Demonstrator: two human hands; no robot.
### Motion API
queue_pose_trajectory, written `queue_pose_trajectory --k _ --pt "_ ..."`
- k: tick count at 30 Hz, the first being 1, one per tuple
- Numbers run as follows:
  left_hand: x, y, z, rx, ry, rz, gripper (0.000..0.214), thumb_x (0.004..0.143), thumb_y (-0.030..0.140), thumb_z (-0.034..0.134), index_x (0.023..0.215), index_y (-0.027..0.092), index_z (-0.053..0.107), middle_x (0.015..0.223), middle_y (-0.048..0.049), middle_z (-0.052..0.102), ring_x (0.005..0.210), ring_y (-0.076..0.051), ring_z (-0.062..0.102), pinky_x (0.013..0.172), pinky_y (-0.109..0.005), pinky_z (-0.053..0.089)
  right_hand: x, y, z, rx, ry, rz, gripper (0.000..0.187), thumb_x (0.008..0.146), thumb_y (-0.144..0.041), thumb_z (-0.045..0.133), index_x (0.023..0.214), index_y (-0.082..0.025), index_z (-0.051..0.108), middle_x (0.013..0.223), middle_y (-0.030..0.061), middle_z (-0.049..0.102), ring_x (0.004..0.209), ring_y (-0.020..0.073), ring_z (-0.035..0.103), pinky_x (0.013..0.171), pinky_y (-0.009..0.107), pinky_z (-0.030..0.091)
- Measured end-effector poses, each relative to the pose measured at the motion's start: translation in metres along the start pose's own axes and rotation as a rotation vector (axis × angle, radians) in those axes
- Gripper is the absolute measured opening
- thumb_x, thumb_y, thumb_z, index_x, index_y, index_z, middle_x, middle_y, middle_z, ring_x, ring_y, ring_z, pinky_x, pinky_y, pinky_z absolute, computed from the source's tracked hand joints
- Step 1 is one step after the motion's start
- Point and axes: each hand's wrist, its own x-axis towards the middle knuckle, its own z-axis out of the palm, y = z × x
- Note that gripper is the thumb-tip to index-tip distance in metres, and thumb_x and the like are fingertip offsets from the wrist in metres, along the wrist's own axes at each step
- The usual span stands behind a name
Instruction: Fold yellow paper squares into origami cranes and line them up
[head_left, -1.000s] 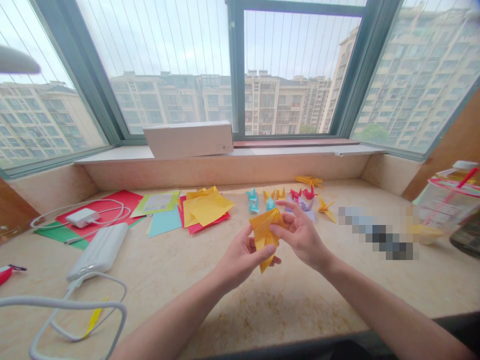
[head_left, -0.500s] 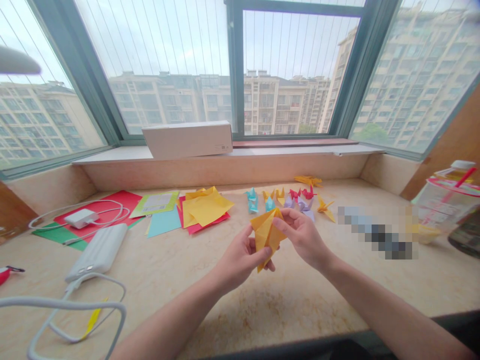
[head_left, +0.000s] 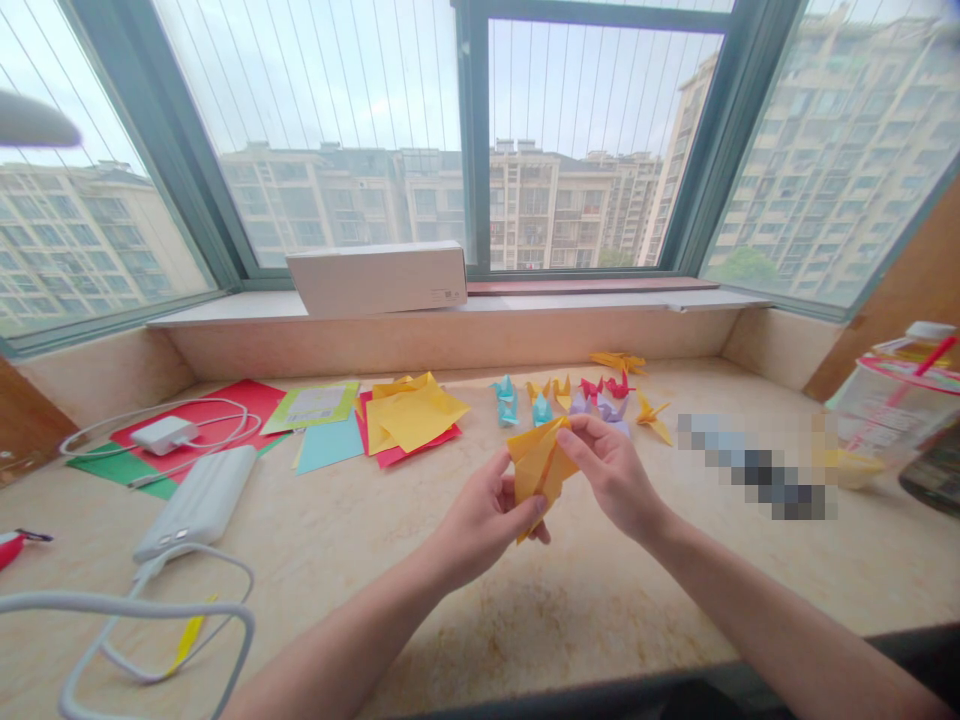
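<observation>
Above the stone table (head_left: 390, 560), both my hands hold a partly folded piece of orange origami paper (head_left: 537, 467). My left hand (head_left: 480, 520) pinches its lower part between thumb and fingers. My right hand (head_left: 611, 475) grips the upper right edge, its fingers curled on the paper. Just beyond the hands stands a row of small finished paper cranes (head_left: 577, 395) in blue, yellow, red, purple and orange.
Loose coloured paper sheets (head_left: 405, 415) lie at the back centre-left. A white power bank (head_left: 199, 500), a charger (head_left: 165, 433) and cables (head_left: 135, 610) sit on the left. A white box (head_left: 379, 278) rests on the window sill. A plastic cup with a straw (head_left: 896, 405) stands at the right.
My right hand has closed in on the paper's upper edge, and the folded piece has narrowed and tilted slightly. My left hand has kept its hold lower down.
</observation>
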Motion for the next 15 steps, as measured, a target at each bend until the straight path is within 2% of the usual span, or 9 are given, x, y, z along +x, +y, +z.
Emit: queue_pose_trajectory --k 3,7,11,15 --pt "-0.002 0.005 0.004 -0.031 0.011 0.002 0.051 0.085 0.041 0.068 0.125 0.018 0.047 0.088 -0.0048 0.066 0.060 -0.012 0.064 0.057 -0.025 0.052 0.000 0.001 0.001 0.022 -0.001 -0.023 0.022 0.088 -0.042 0.064 0.090 -0.020 0.064 0.080 0.0021 0.069 0.070 0.0142 0.063 0.064 0.025 0.053" --pt "-0.004 0.010 0.008 -0.080 0.068 -0.038 0.053 0.090 0.053 0.056 0.126 0.016 0.049 0.092 -0.0090 0.069 0.064 -0.017 0.069 0.059 -0.028 0.054 -0.002 0.004 0.004 0.069 -0.038 -0.023 0.021 0.089 -0.041 0.063 0.094 -0.020 0.064 0.080 0.0007 0.068 0.067 0.0132 0.061 0.063 0.025 0.052" --pt "-0.003 0.009 0.008 -0.136 0.093 -0.052 0.054 0.089 0.062 0.050 0.107 0.012 0.061 0.092 -0.0109 0.070 0.073 -0.021 0.071 0.069 -0.033 0.056 -0.004 0.006 0.008 0.077 -0.061 -0.022 0.023 0.088 -0.042 0.064 0.095 -0.020 0.065 0.078 0.0007 0.068 0.069 0.0136 0.062 0.067 0.025 0.052" --pt "-0.002 0.005 0.009 -0.066 0.163 -0.115 0.052 0.086 0.062 0.055 0.093 0.011 0.065 0.080 -0.0081 0.070 0.069 -0.021 0.071 0.066 -0.030 0.054 -0.006 0.006 0.010 0.100 -0.127 0.021 0.024 0.088 -0.043 0.064 0.091 -0.019 0.065 0.077 0.0005 0.067 0.066 0.0125 0.061 0.059 0.022 0.049"
